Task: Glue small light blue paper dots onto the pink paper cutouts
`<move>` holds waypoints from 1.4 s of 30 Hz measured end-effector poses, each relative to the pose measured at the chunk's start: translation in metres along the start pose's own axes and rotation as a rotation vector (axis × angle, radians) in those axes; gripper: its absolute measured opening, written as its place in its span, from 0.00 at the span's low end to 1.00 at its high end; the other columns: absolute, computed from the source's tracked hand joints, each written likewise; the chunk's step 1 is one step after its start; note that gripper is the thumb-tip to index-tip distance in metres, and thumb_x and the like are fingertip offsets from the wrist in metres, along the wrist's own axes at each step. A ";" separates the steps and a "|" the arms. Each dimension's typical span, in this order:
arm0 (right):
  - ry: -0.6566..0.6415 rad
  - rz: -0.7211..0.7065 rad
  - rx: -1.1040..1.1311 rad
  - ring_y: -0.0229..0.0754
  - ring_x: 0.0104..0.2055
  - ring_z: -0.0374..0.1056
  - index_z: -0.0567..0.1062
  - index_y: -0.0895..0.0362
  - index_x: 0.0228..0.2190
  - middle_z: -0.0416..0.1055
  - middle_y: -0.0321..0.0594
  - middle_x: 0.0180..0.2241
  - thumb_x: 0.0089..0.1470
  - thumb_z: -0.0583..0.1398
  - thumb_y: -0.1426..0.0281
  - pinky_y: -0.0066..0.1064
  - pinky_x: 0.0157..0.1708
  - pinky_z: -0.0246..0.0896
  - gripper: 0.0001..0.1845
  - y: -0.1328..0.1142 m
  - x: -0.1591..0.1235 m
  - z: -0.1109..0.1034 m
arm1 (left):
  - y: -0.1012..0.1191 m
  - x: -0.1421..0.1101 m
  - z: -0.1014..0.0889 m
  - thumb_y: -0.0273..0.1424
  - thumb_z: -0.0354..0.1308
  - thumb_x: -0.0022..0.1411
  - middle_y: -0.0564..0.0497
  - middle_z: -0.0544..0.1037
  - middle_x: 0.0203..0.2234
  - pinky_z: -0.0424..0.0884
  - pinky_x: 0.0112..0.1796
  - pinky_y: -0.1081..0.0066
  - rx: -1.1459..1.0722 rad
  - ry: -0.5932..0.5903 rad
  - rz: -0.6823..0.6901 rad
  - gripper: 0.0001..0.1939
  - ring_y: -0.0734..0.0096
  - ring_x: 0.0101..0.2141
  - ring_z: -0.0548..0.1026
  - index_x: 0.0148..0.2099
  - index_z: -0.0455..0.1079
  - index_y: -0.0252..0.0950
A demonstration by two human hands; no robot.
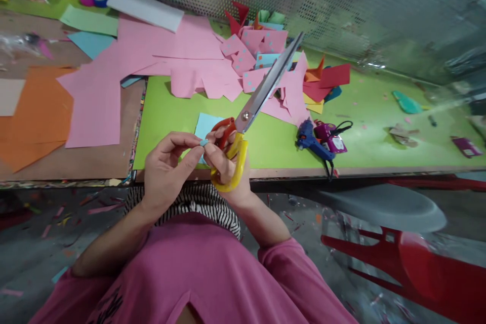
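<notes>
My left hand (170, 164) is closed, its thumb and index finger pinching a tiny light-blue paper piece (204, 142). My right hand (231, 172) has its fingers through the scissors (261, 92), which have one red and one yellow handle. The tips of my right thumb and index finger also meet at the small paper piece. The scissor blades look closed and point up and away to the right. Under my hands, on the green tabletop, lies a light-blue paper sheet (207, 122), partly covered by the fingers and handles.
Cut pink paper (98, 96) spreads across the table's left and middle. Dotted pink pieces (243, 55) are heaped at the back. A blue glue gun (315, 143) lies to the right. Orange sheets (41, 116) are at left. A red chair (429, 268) stands on the right.
</notes>
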State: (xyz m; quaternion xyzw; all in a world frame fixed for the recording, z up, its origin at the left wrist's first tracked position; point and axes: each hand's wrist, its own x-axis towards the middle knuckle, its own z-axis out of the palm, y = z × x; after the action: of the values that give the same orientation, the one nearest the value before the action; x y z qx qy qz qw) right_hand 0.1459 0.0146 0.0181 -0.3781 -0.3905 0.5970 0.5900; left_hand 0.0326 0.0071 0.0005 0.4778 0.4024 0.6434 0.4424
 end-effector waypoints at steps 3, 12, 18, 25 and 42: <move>-0.015 0.005 -0.032 0.33 0.34 0.65 0.64 0.49 0.36 0.66 0.30 0.34 0.48 0.70 0.62 0.28 0.33 0.66 0.21 0.000 0.001 -0.002 | 0.001 0.002 -0.003 0.34 0.65 0.62 0.53 0.80 0.33 0.77 0.44 0.69 0.044 -0.007 -0.014 0.05 0.71 0.37 0.79 0.36 0.74 0.40; -0.205 -0.054 -0.292 0.34 0.34 0.66 0.65 0.51 0.35 0.69 0.30 0.35 0.47 0.71 0.67 0.30 0.36 0.65 0.20 -0.017 0.000 -0.026 | 0.023 0.008 -0.019 0.30 0.62 0.59 0.54 0.81 0.33 0.76 0.43 0.65 0.502 -0.211 0.026 0.01 0.67 0.37 0.78 0.35 0.74 0.41; -0.205 0.016 -0.417 0.31 0.30 0.61 0.65 0.51 0.34 0.69 0.31 0.37 0.44 0.72 0.69 0.28 0.30 0.59 0.22 -0.024 -0.004 -0.029 | 0.027 0.009 -0.022 0.29 0.61 0.58 0.55 0.82 0.34 0.75 0.43 0.65 0.655 -0.265 0.163 0.03 0.66 0.38 0.79 0.35 0.74 0.43; -0.047 -0.015 -0.244 0.34 0.35 0.68 0.62 0.50 0.34 0.67 0.28 0.32 0.47 0.69 0.65 0.33 0.40 0.69 0.21 -0.012 -0.001 -0.020 | 0.024 0.002 -0.018 0.34 0.64 0.62 0.52 0.84 0.40 0.79 0.44 0.67 0.409 -0.190 -0.012 0.07 0.68 0.39 0.81 0.43 0.79 0.42; 0.055 -0.133 -0.357 0.36 0.32 0.63 0.62 0.48 0.38 0.63 0.29 0.32 0.50 0.70 0.57 0.32 0.33 0.65 0.23 0.006 -0.008 -0.011 | 0.012 -0.003 -0.008 0.34 0.63 0.63 0.52 0.83 0.34 0.79 0.44 0.64 0.477 -0.012 0.102 0.04 0.67 0.38 0.81 0.37 0.76 0.41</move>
State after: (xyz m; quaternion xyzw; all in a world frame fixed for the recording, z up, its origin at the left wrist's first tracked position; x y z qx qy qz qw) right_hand 0.1540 0.0069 0.0079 -0.4661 -0.4980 0.4676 0.5622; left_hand 0.0234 0.0000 0.0090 0.5922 0.5160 0.5488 0.2863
